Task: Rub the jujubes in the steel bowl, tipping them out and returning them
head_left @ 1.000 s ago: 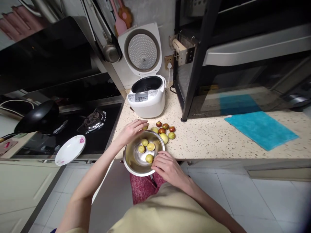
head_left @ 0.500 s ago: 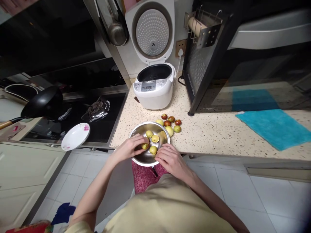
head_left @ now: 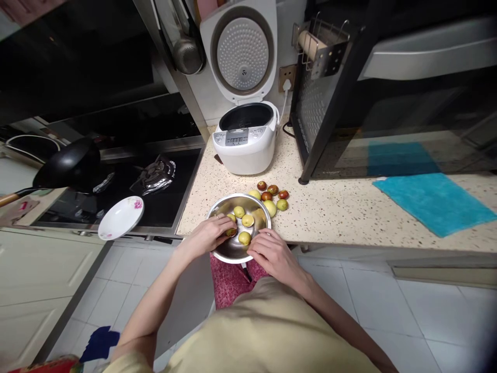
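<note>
A steel bowl (head_left: pixel 225 206) sits at the counter's front edge with several yellow-green jujube fruits (head_left: pixel 247 220) inside. My left hand (head_left: pixel 209 233) reaches into the bowl from the left, fingers curled round one fruit (head_left: pixel 232 231). Gripping the bowl's near right rim is my right hand (head_left: pixel 272 251), closed on it. Several more fruits (head_left: pixel 272 197), some red-brown and some green, lie on the counter just behind the bowl.
An open white rice cooker (head_left: pixel 246 140) stands behind the bowl. A black rack (head_left: pixel 322 103) is to the right, a blue cloth (head_left: pixel 435 202) farther right. On the left are the gas hob (head_left: pixel 151 176), a black wok (head_left: pixel 66 166) and a white plate (head_left: pixel 121 217).
My left hand came from the counter behind the bowl down into the bowl with a fruit. My right hand stayed on the rim. The camera view tilted downward.
</note>
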`<state>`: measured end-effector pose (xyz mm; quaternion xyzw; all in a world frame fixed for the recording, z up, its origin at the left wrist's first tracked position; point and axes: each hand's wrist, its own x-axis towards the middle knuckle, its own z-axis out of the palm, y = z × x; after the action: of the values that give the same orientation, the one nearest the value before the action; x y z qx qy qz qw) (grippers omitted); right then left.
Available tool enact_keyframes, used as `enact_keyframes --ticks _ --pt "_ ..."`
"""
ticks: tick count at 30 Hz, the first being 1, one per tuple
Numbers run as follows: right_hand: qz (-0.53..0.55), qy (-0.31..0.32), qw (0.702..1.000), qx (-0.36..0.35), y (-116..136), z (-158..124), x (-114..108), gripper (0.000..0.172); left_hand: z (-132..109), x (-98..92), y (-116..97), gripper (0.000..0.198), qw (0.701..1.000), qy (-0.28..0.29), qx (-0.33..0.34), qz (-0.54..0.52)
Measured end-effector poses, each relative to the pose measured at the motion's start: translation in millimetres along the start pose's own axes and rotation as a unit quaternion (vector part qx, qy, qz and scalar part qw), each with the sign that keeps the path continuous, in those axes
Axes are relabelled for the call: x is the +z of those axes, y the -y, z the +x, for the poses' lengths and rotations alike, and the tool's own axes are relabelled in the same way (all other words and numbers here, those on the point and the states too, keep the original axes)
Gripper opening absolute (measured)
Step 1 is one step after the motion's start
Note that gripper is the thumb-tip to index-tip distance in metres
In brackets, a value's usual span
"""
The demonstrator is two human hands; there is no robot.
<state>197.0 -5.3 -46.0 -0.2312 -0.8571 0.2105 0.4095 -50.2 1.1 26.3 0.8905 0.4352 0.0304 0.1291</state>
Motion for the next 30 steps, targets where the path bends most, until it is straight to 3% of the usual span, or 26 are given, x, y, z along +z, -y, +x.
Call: enact_keyframes --ticks 12,17,25,30 --pt "-0.009 -0.004 1.000 -0.011 1 -2 0 0.023 -6 -4.8 -4 0.011 0.998 0.009 -0.008 0.068" --pt "-0.012 -0.014 1.000 -0.016 3 -2 -2 0.022 8 -14.4 -4 0.014 0.998 -0.031 0.033 0.039" --pt "-0.010 -0.029 0.999 -0.012 6 -4 -1 0.019 74 -31.3 -3 0.024 0.992 -0.097 0.074 -0.006" --pt "-0.014 -0.038 0.999 -0.019 7 -5 -3 0.017 134 -27.6 0 0.029 0.985 -0.057 0.160 -0.004"
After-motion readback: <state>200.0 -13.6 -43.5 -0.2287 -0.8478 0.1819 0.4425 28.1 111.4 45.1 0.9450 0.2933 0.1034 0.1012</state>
